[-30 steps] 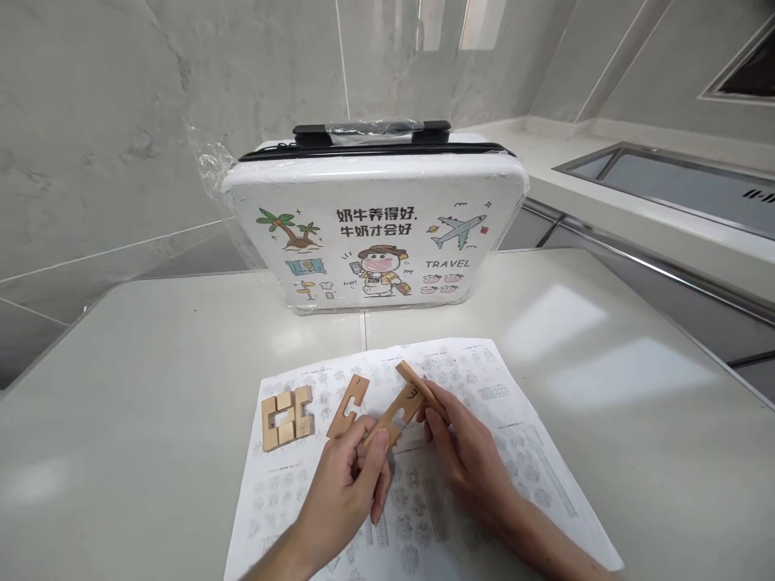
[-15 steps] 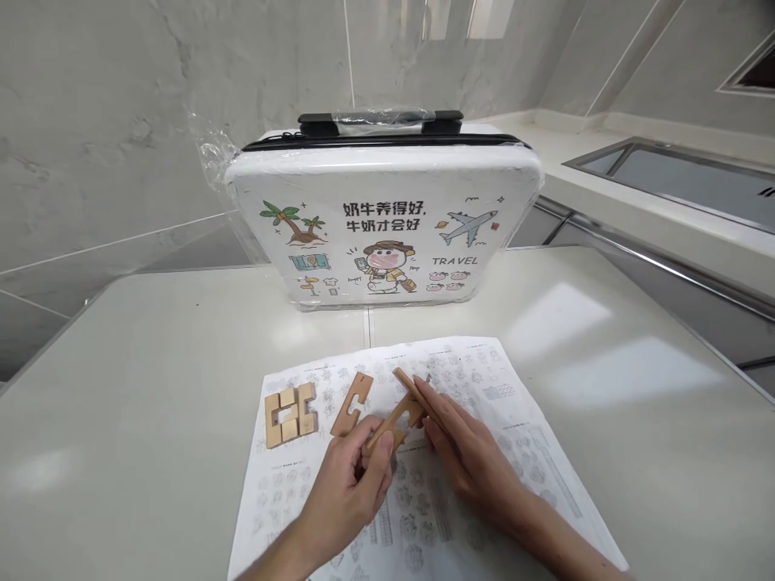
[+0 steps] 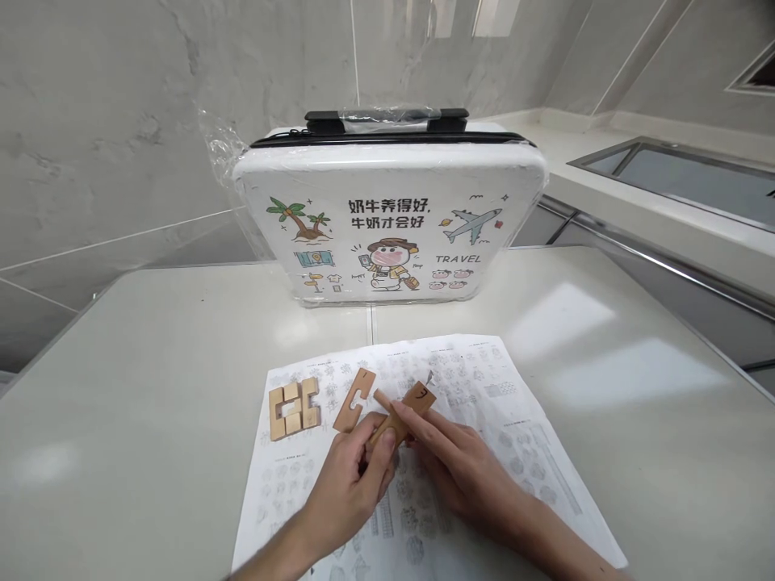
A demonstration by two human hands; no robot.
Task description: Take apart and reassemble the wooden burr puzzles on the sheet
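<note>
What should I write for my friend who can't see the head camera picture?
A person's left hand and right hand hold two crossing wooden pieces over a printed sheet. A notched wooden piece and wooden blocks lie on it; behind stands a plastic-wrapped white cartoon suitcase.

- Left hand: fingers curled under, thumb on top in a pinch.
- Right hand: index finger extended toward the left thumb.
- 2 bare forearms slant inward from below.
</note>
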